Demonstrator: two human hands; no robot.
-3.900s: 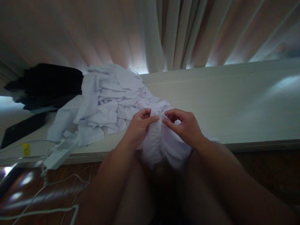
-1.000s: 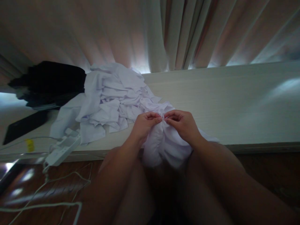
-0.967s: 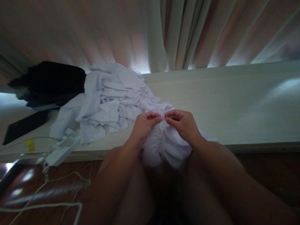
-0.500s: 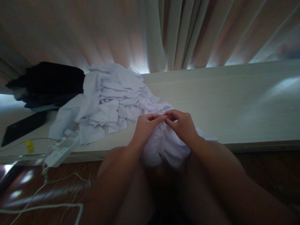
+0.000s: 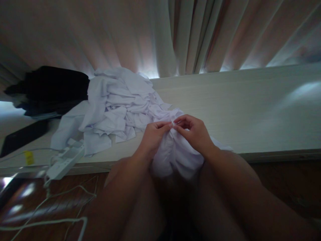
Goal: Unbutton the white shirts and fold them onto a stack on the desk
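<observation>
A white garment [image 5: 167, 155] drapes over the near edge of the pale ledge and down between my knees. My left hand [image 5: 155, 134] pinches its fabric between thumb and forefinger. Close beside it on the right, my right hand [image 5: 194, 131] also pinches the cloth, its other fingers curled. The two sets of fingertips almost meet at one spot on the garment. Whatever small part lies between them is too small to make out. Part of the garment spreads on the ledge just beyond my hands, against a heap of white clothes [image 5: 117, 103].
The pale ledge [image 5: 250, 113] runs along beige curtains [image 5: 140, 36]. Black clothes [image 5: 57, 83] are stacked at the left, near a dark flat object [image 5: 23, 137]. A white power strip [image 5: 66, 160] lies at the ledge's edge, with cables [image 5: 72, 192] trailing over the wooden floor.
Both hands have shifted very slightly left and stay pinched on the white garment. A small gap now shows between their fingertips. The surroundings look the same.
</observation>
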